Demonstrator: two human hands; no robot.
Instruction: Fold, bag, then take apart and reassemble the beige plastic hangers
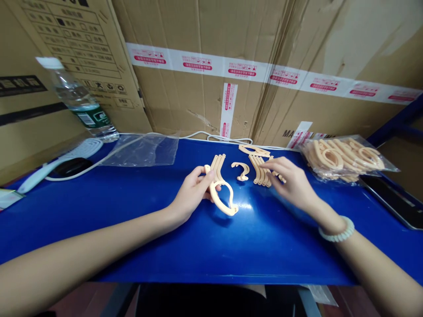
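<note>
My left hand (194, 188) pinches a peach plastic hanger part (220, 203), a curved arm with a looped end, above the blue table. Just behind that hand lie several slim curved strips (218, 165) side by side. A loose hanger hook (243, 171) rests between these and a second row of curved strips (258, 169). My right hand (291, 180) hovers at the right edge of that second row, fingers apart, holding nothing that I can see. Small peach pieces (280, 177) are partly hidden beneath its fingers.
A folded hanger (254, 151) lies at the back. A clear bag of peach parts (343, 156) sits right, beside a dark phone (393, 200). At left are a water bottle (87, 110), a hairbrush (62, 160) and a flat plastic bag (142, 152). Cardboard boxes (205, 26) stand behind.
</note>
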